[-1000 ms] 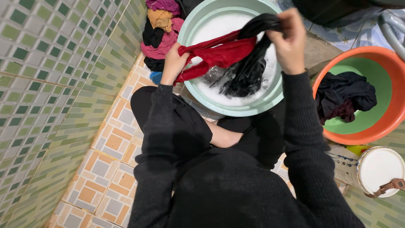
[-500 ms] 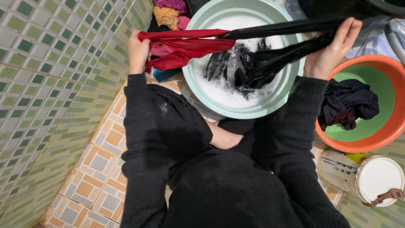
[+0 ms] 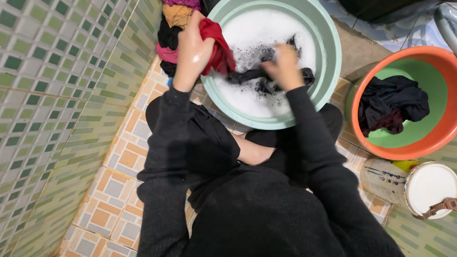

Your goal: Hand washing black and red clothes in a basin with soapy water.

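Two hands work one wet garment, red cloth at one end and black at the other, over the pale green round plastic basin (image 3: 328, 71) of white suds in the head view, the only view. At about ten o'clock on the basin the left hand (image 3: 191, 50) is closed around a bunched wad of the red cloth end (image 3: 218, 44), lifted above the rim. Near the basin's middle the right hand (image 3: 285, 66) presses down with fingers curled on the black cloth end (image 3: 247, 76), which lies half sunk in the foam.

Soaked through, the garment will likely feel heavy for its size, limp and slick with soap; it should not tear easily, so a firm fistful of gathered folds looks the surest hold, as a thin edge would probably slip.

At nine to ten o'clock of the basin a heap of mixed coloured clothes (image 3: 173, 21) rests against the green tiled wall (image 3: 57, 71). At three o'clock stands an orange round tub with green inside (image 3: 442, 62), holding a dark crumpled garment (image 3: 392, 104). At about five o'clock sits a white-lidded round tin (image 3: 428, 188)
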